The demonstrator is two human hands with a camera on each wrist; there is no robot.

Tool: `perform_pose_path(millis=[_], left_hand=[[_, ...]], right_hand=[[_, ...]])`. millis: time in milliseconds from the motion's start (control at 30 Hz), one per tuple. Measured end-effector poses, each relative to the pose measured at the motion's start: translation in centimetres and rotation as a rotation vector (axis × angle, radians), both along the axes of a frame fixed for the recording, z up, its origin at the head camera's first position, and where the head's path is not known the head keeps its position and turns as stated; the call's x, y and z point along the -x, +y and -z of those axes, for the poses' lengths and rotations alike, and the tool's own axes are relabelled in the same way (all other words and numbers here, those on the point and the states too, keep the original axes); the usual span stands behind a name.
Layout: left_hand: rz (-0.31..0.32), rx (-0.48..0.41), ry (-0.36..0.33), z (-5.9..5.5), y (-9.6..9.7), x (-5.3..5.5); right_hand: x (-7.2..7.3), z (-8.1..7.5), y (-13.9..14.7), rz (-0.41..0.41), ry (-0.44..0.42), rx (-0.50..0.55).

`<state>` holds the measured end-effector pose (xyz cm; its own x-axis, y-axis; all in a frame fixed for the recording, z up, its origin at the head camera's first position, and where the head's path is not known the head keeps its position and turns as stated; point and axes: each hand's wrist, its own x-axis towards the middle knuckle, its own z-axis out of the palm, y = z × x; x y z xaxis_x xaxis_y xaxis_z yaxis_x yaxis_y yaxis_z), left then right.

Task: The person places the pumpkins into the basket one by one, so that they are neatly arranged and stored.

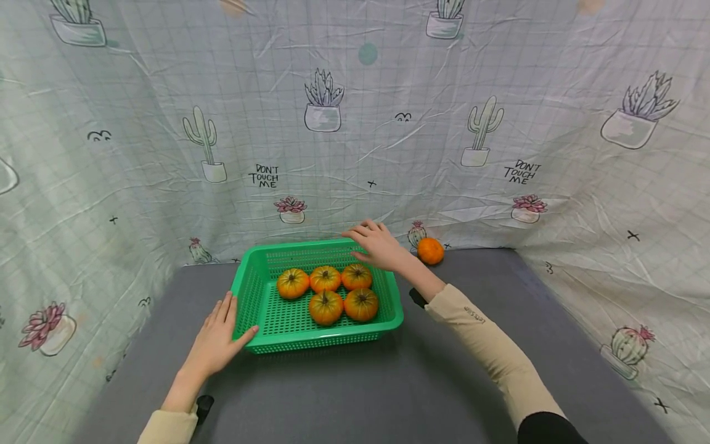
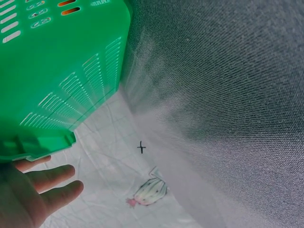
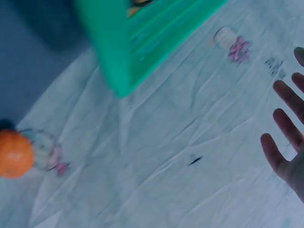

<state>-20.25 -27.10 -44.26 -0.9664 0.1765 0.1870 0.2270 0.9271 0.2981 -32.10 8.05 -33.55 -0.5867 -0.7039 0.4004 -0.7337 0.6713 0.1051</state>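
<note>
A green plastic basket (image 1: 261, 259) with slotted walls stands on the grey table. Several small orange pumpkins (image 1: 326, 308) with green-brown streaks lie inside it, mostly toward its right half. My left hand (image 1: 219, 339) is at the basket's left rim, fingers extended along it and thumb spread toward the front corner. In the left wrist view, the fingertips (image 2: 66, 192) reach out beside the rim. Over the basket's far right corner hovers my right hand (image 1: 379, 246), empty, its fingers loosely extended. The right wrist view shows those fingers (image 3: 287, 126) spread apart from the basket.
A round orange fruit (image 1: 430, 251) sits at the table's back edge, right of the basket. A pale cloth (image 1: 366, 148) printed with cacti hangs behind and along both sides of the grey table (image 1: 333, 394).
</note>
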Motion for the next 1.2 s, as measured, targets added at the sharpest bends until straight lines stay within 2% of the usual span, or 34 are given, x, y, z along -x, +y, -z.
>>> perform_pose_path(millis=[167,333,500,800,1000,1200], left_hand=[[-0.006,0.002,0.001,0.0,0.0,-0.1],[-0.008,-0.002,0.003,0.1,-0.1,-0.2],[-0.011,-0.005,0.000,0.1,-0.1,-0.2],[-0.006,-0.015,-0.012,0.1,0.0,-0.2],[-0.006,-0.025,-0.021,0.1,0.0,-0.2],[-0.010,-0.031,-0.026,-0.1,0.0,-0.2]], right_hand=[[0.7,1.3,3.0,0.017,0.073,0.072],[1.8,3.4,5.8,0.096,0.112,0.128],[3.3,6.0,8.4,0.182,0.133,0.113],[5.4,9.8,12.2,0.331,0.057,0.061],[6.3,11.2,13.4,0.413,-0.017,0.062],[7.2,12.0,13.9,0.464,-0.037,0.055]])
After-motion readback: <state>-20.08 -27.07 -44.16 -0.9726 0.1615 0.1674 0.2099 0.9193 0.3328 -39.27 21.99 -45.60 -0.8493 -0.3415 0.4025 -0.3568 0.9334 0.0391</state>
